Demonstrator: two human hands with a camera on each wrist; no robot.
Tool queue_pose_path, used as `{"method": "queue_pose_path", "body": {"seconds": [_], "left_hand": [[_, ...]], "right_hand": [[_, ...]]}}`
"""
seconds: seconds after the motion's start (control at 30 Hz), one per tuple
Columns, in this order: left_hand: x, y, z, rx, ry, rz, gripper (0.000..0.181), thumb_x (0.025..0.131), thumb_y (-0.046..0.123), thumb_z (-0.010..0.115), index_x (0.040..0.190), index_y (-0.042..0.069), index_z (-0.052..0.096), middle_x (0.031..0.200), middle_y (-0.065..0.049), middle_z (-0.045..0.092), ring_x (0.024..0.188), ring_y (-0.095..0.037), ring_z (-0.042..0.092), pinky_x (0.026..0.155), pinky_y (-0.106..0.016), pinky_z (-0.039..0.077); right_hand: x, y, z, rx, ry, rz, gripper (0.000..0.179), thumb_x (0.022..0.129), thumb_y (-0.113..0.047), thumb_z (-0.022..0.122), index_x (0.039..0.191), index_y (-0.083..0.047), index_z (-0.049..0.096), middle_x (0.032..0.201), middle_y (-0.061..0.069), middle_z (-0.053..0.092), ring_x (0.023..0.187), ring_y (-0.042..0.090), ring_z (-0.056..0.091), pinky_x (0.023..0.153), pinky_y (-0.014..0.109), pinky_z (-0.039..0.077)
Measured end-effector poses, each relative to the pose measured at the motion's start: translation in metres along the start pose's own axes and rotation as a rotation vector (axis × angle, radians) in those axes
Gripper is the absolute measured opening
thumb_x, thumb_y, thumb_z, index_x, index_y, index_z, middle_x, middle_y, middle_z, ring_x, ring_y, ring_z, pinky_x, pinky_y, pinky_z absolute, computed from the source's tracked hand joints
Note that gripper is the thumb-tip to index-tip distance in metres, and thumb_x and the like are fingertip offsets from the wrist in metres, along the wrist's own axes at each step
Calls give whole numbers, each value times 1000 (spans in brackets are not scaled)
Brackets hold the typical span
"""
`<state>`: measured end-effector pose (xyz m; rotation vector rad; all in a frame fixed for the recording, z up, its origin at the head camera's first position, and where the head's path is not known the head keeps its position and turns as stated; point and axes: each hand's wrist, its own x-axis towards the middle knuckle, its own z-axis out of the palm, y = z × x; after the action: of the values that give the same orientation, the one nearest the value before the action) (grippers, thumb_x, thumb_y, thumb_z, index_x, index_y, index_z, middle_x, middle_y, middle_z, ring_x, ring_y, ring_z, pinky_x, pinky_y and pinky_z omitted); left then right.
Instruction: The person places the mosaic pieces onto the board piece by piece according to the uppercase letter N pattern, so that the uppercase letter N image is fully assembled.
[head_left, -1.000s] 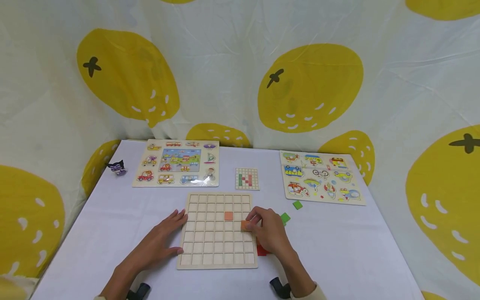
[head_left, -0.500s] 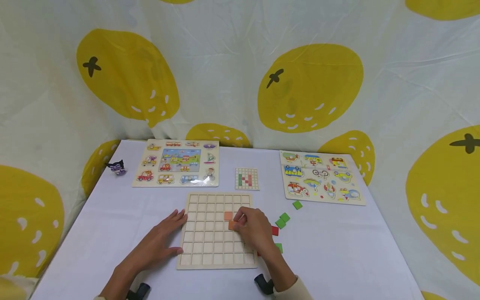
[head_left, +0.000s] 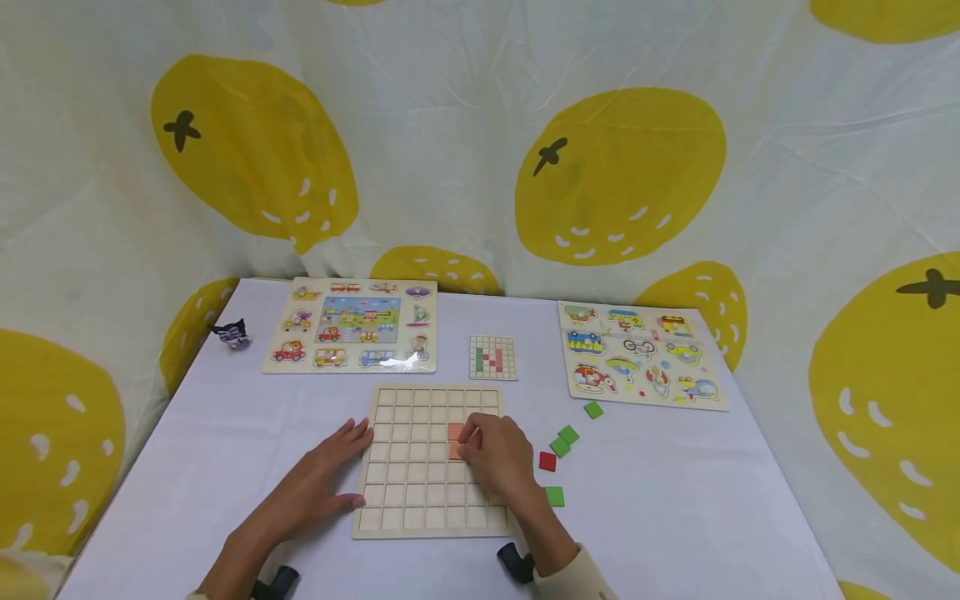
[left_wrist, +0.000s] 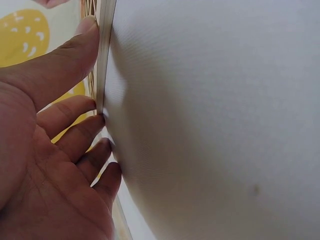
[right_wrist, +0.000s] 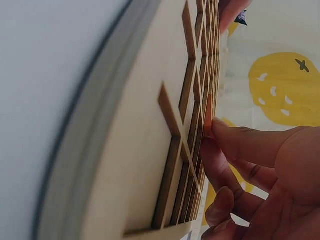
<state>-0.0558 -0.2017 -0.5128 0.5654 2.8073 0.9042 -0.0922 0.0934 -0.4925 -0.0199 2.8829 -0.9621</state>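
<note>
Head view shows the right hand (head_left: pixel 497 457) with its grip nearly closed, pinching an orange tile (head_left: pixel 453 452) at the wooden grid board (head_left: pixel 417 496), just on the near side of a second orange tile (head_left: pixel 454 430). Loosely spread, the left hand (head_left: pixel 327 469) touches the board's left edge; a red tile (head_left: pixel 548 461) lies on the surface (head_left: pixel 675 500) to the right.

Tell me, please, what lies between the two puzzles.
A card lies between the left puzzle and right puzzle, on white cloth; the head view shows it.
</note>
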Motion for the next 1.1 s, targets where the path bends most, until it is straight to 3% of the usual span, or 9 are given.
{"method": "queue_pose_path", "body": {"seconds": [0.27,0.53,0.83,1.1], "left_hand": [[-1,-1,0,-10,9,8,97,77,23,95,160,8,48,171,-11,40,159,-43,33,120,-68,39],[0,-3,2,14,-1,8,97,77,23,95,160,9,47,172,-9,40,160,-41,33,121,-64,39],[0,-2,2,24,-3,-2,98,76,22,95,161,9,47,171,-10,40,160,-41,33,121,-64,39],[0,0,2,25,-7,-8,98,77,23,95,161,10,46,172,-9,39,160,-40,32,121,-65,39]], "right_hand": [[2,-3,2,-21,-7,4,18,88,-16,87,83,-22,71,68,-4,55,76,15,51,55,28,41],[-1,3,-8,47,3,0,12,87,-16,87,88,-21,76,74,-6,61,82,16,55,64,30,45],[-10,24,-36,136,-11,45,14,89,-14,85,100,-19,79,83,-5,66,79,17,53,64,29,44],[-21,47,-48,136,-4,139,20,87,-15,86,104,-21,79,86,-6,68,78,18,55,61,27,47]]}}
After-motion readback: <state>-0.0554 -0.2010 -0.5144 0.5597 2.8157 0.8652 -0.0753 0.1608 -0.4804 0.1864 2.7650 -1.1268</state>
